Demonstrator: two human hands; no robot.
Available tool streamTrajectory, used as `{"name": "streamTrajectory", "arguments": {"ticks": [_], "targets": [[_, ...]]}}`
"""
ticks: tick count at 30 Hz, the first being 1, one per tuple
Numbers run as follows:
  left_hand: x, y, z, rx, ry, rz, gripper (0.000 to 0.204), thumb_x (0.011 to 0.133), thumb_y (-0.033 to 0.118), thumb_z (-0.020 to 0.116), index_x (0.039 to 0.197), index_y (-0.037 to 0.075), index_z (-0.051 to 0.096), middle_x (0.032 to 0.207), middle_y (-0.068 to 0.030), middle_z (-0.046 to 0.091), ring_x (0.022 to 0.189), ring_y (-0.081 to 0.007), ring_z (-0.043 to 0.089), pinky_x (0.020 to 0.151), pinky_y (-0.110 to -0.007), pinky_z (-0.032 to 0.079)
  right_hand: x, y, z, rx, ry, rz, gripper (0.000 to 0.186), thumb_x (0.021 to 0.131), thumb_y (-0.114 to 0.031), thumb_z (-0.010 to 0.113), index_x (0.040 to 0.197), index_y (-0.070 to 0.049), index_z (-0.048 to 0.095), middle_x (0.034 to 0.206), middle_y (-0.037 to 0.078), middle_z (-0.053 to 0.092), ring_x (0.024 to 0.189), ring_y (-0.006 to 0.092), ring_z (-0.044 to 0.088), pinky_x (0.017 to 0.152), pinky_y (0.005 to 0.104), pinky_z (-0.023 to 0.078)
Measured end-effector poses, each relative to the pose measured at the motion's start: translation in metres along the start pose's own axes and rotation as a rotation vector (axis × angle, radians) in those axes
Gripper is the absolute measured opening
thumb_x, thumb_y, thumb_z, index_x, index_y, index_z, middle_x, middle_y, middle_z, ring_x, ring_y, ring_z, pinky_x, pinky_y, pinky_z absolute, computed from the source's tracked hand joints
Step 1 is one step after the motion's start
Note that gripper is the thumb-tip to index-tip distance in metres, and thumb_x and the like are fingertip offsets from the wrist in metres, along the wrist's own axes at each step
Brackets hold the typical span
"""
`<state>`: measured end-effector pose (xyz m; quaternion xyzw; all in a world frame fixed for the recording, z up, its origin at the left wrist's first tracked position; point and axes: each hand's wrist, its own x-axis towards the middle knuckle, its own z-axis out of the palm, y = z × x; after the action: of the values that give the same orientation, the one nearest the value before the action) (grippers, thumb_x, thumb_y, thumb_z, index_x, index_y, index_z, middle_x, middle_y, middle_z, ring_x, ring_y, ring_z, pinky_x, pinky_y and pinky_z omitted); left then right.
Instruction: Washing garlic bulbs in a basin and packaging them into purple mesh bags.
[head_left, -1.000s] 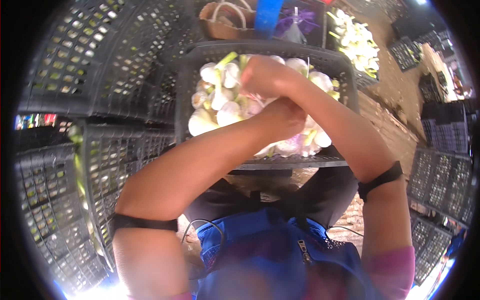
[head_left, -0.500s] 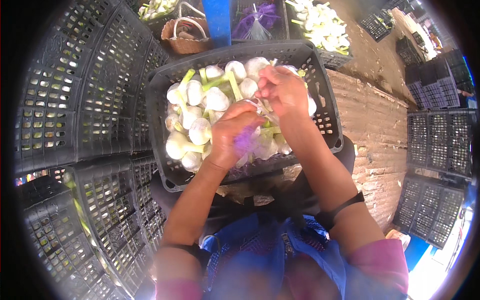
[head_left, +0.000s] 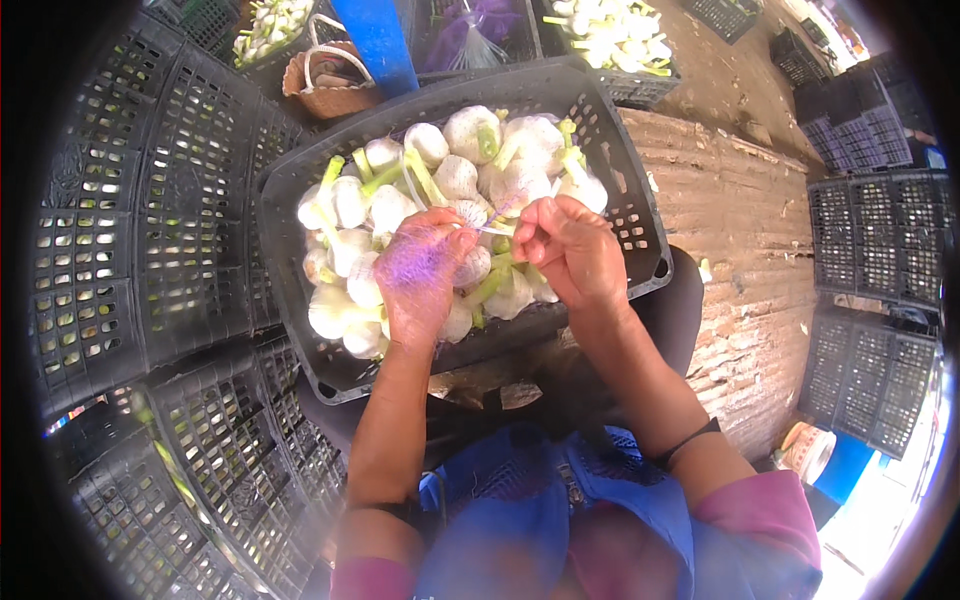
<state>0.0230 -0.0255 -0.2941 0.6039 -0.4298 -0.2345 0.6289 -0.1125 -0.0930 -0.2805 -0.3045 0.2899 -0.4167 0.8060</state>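
Observation:
A black plastic crate [head_left: 290,330] full of white garlic bulbs [head_left: 392,208] with short green stems stands before me. My left hand [head_left: 418,280] is over its middle, with purple mesh netting [head_left: 412,258] spread across the back of it. Its thumb and fingertips are pinched together at the netting's gathered end. To the right, my right hand [head_left: 575,250] has its fingers curled in a pinch on a thin pale strip [head_left: 497,230] that runs between the two hands. Whether the strip is tied to the netting cannot be made out.
Stacked black crates [head_left: 195,210] rise on my left. Beyond the garlic crate are a wicker basket [head_left: 335,100], a blue post [head_left: 376,45], a bundle of purple nets [head_left: 475,42] and another crate's garlic [head_left: 612,32]. More crates [head_left: 880,240] stand at the right, past ridged brown flooring [head_left: 725,210].
My hands have drawn apart sideways, the left one moving left. The purple netting now lies over the back of my left hand. The crate sits further left in view.

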Motion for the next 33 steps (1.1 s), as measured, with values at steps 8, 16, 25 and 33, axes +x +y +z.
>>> {"name": "streamTrajectory", "arguments": {"ticks": [8, 16, 25, 33], "targets": [[0.007, 0.004, -0.004, -0.13, -0.044, -0.368, 0.017, 0.068, 0.012, 0.067, 0.078, -0.001, 0.062, 0.07, -0.0039, 0.061, 0.063, -0.01, 0.054, 0.06, -0.023, 0.043, -0.029, 0.009, 0.008, -0.558, -0.179, -0.376, 0.009, 0.08, -0.003, 0.052, 0.073, 0.0, 0.057, 0.067, 0.008, 0.054, 0.057, 0.0138, 0.051, 0.054, 0.0246, 0.041], [0.007, 0.007, 0.0, 0.045, -0.033, -0.285, 0.014, 0.07, 0.014, 0.064, 0.074, 0.0, 0.062, 0.071, -0.005, 0.061, 0.065, -0.0103, 0.055, 0.061, -0.022, 0.043, -0.008, 0.014, 0.008, 0.288, 0.122, -0.062, 0.019, 0.085, -0.006, 0.043, 0.072, 0.005, 0.051, 0.067, 0.011, 0.053, 0.059, 0.0169, 0.05, 0.063, 0.0308, 0.045], [0.0, 0.003, 0.008, 0.166, 0.045, -0.087, 0.008, 0.069, 0.008, 0.064, 0.074, 0.001, 0.063, 0.075, -0.0057, 0.062, 0.071, -0.0133, 0.058, 0.063, -0.024, 0.045, -0.015, 0.017, 0.015, 0.491, 0.195, -0.073, 0.015, 0.085, -0.006, 0.039, 0.078, 0.004, 0.049, 0.067, 0.01, 0.052, 0.06, 0.0176, 0.05, 0.07, 0.033, 0.044], [-0.006, 0.008, -0.004, -0.124, 0.105, -0.283, 0.011, 0.066, 0.003, 0.067, 0.074, -0.003, 0.062, 0.069, -0.0044, 0.061, 0.058, -0.0103, 0.054, 0.055, -0.024, 0.045, -0.07, 0.034, 0.025, -0.683, -0.232, -0.323, 0.007, 0.073, 0.001, 0.051, 0.068, -0.003, 0.051, 0.065, 0.006, 0.053, 0.058, 0.0175, 0.052, 0.055, 0.0305, 0.044]]}}
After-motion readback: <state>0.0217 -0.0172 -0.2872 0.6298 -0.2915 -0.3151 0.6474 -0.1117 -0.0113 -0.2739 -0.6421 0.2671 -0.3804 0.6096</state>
